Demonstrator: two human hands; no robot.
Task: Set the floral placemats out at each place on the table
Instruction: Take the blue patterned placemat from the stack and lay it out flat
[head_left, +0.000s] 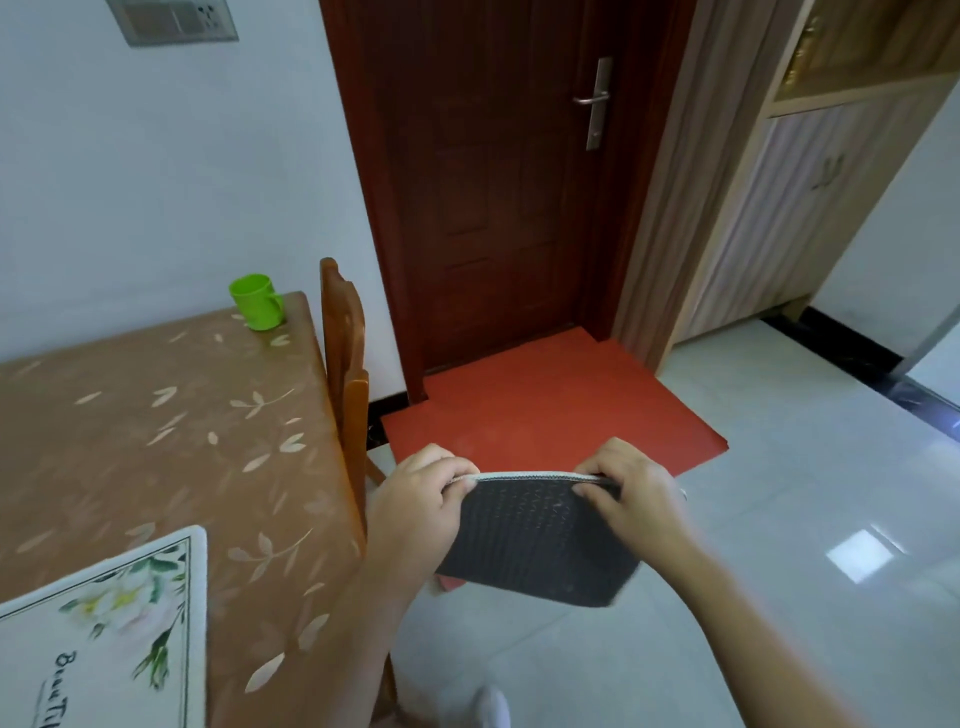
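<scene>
Only partly legible, "BeauTi" on floral placemat (104, 623); dark-backed placemat (540, 540) aloft

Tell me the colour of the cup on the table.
The cup is bright green; the head view shows it best.

The floral placemat (117, 631) reads "BeauTi", cut off.

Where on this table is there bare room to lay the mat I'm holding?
The widest bare stretch of the table runs between the green cup at the far corner and the floral placemat laid at the near left, out to the edge beside the chair. The near left is crowded by that placemat. The held mat hangs over the floor.
</scene>
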